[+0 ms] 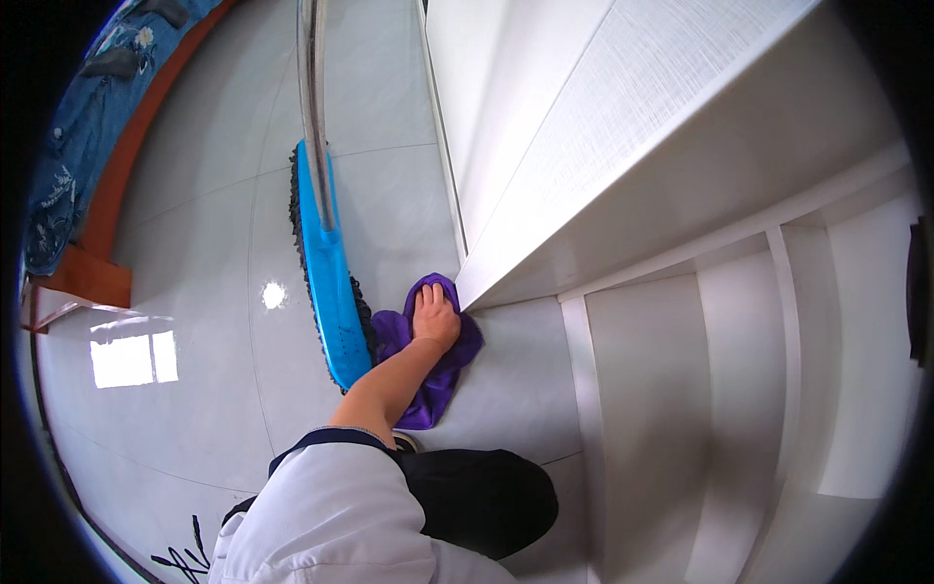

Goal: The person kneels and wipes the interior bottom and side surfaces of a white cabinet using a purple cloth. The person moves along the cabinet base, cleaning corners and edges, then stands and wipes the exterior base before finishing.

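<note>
My left hand (pixel 435 319) presses down on a crumpled purple cloth (pixel 430 405), its fingers bunched in the fabric. The cloth lies on the tiled floor at the bottom corner of a white cabinet panel (pixel 554 182). Just left of the cloth rests a blue mop head (pixel 321 285) with a dark shaggy fringe. Its metal pole (pixel 312 95) runs up out of the top of the picture. My right hand is out of view.
White open shelving (pixel 646 350) stands on the right. At the upper left is an orange-brown wooden bed frame (pixel 120 186) with blue floral bedding (pixel 69 146). My bent knee (pixel 485 496) in black trousers is low in the middle. Glossy grey tiles (pixel 204 270) show window reflections.
</note>
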